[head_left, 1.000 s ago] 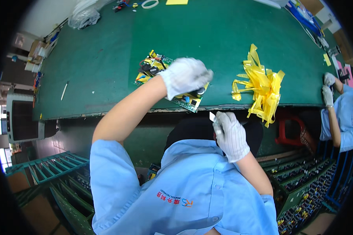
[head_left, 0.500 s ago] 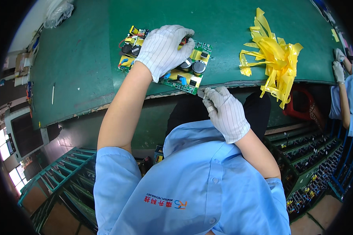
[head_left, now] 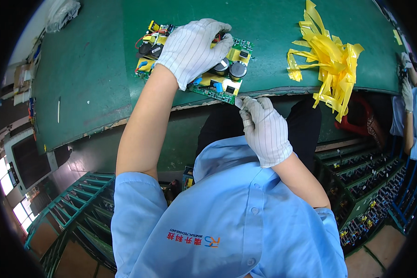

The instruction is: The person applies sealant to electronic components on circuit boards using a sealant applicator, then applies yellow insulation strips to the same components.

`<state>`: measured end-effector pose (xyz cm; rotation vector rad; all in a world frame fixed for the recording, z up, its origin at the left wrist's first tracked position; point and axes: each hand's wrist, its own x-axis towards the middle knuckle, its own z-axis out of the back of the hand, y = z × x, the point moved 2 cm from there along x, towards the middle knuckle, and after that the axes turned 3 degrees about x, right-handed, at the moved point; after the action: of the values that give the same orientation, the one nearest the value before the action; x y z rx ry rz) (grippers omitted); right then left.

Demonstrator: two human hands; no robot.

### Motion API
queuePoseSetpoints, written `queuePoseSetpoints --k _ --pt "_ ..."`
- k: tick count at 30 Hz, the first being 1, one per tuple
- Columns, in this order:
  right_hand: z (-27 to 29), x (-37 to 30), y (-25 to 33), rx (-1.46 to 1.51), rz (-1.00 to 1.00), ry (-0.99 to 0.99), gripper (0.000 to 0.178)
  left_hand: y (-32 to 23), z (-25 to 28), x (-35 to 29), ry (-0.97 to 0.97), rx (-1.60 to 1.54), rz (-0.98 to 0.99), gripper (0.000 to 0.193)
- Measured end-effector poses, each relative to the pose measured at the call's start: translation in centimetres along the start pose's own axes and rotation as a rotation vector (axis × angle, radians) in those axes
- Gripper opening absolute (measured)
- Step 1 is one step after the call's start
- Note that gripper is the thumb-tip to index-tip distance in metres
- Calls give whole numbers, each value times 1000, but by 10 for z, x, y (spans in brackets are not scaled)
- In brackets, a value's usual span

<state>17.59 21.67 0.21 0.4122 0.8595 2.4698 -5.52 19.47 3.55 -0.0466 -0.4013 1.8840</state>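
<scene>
A green circuit board (head_left: 204,98) lies near the front edge of the workbench, crowded with black round capacitors (head_left: 237,70), blue parts and yellow-wrapped parts. My left hand (head_left: 192,51), in a white striped glove, rests over the board's middle. Its fingers curl round parts there and hide them. At the board's near right corner, my right hand (head_left: 265,132), gloved alike, is closed in a pinch on a small flat silvery piece (head_left: 238,102). That piece reaches the corner; most of it is hidden by the fingers, and its kind cannot be made out.
A tangled heap of yellow tape strips (head_left: 336,60) lies to the right and hangs over the bench edge. Green racks (head_left: 356,197) filled with circuit boards stand at lower right. A co-worker's gloved hands (head_left: 407,95) show at far right. A thin white stick (head_left: 59,110) lies at left.
The whole view has shifted slightly, so bench, board and tape sit higher. My left hand stays on the board, and my right hand still pinches the silvery piece at its corner.
</scene>
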Motion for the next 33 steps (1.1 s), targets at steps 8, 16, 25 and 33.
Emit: queuePoseSetpoints --k 8,16,25,33 --pt "2 -1 -3 33 20 -5 20 2 -1 0 14 -13 6 35" --pt "6 2 -1 3 18 75 20 3 -3 0 16 -13 6 36" --pt "5 8 -1 -230 144 -87 35 1 -1 1 24 -15 20 35" --pt "15 28 3 -340 191 326 47 5 -4 -1 2 -26 -15 33"
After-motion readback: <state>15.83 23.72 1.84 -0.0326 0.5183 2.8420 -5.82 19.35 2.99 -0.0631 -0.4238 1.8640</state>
